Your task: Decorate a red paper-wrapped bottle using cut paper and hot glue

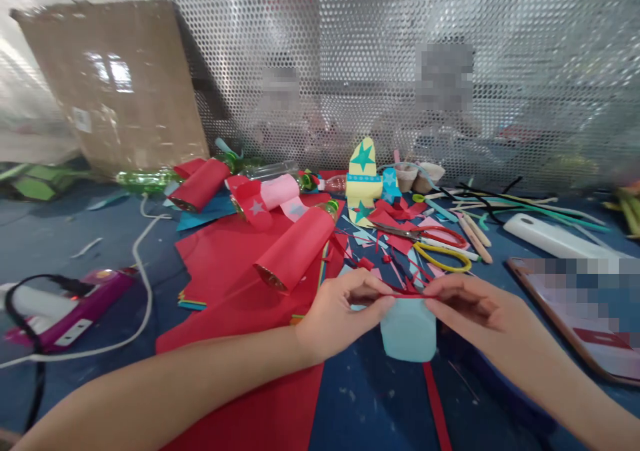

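Observation:
My left hand (340, 311) and my right hand (475, 308) are both pinched on a thin red paper strip (407, 295) stretched between them. Just under the strip stands a light blue paper roll (407, 331), with my fingers touching its top edge. A second red strip (436, 404) lies on the blue table below the roll. Both hands hover near the front middle of the table.
Red paper sheets (225, 271), red-wrapped bottles (293, 251), a yellow paper plane (363, 181), scissors (435, 244), pipe cleaners (510, 204) and a phone (580, 311) crowd the table. A purple glue gun (75, 308) with cables lies left. Cardboard (115, 84) leans on a perforated screen.

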A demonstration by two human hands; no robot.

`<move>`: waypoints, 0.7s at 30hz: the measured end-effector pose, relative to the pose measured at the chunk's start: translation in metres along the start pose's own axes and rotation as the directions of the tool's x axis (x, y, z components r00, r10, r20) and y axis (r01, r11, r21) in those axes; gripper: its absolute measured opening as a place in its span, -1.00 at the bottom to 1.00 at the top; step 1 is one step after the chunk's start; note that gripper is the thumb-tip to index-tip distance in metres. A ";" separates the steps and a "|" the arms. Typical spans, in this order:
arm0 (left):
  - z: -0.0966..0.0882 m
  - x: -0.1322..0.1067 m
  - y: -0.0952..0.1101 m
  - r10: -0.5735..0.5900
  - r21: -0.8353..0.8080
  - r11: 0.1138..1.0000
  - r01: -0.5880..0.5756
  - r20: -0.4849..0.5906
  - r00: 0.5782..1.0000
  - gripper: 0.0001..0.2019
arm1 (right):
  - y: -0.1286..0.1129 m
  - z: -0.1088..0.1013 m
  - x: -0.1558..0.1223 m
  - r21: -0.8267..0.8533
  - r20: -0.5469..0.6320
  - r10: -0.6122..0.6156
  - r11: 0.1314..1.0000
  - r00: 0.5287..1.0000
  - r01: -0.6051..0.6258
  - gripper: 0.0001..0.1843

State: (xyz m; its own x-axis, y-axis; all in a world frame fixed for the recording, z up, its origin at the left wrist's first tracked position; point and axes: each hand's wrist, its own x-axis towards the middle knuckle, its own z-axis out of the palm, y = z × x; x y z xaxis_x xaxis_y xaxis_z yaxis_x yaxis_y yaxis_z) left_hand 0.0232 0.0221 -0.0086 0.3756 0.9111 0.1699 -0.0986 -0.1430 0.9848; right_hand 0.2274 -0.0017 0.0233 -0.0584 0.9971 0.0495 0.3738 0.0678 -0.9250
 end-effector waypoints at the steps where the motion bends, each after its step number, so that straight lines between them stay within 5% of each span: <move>1: 0.000 0.000 -0.001 0.005 0.014 1.000 -0.005 -0.005 1.000 -0.92 | 0.001 0.000 0.000 -0.007 0.007 -0.003 1.000 1.000 0.003 -0.73; 21: 0.001 0.006 0.019 -0.147 -0.013 0.989 0.147 0.046 0.988 -0.87 | -0.013 0.007 -0.003 0.116 0.058 0.042 0.992 0.997 -0.049 -0.85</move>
State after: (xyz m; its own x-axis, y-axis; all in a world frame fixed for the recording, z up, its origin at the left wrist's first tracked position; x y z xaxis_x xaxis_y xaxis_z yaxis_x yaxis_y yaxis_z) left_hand 0.0246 0.0244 0.0114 0.4277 0.9036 0.0253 -0.0543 -0.0022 0.9985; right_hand 0.2165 -0.0057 0.0322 -0.0962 0.9953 -0.0114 0.2662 0.0147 -0.9638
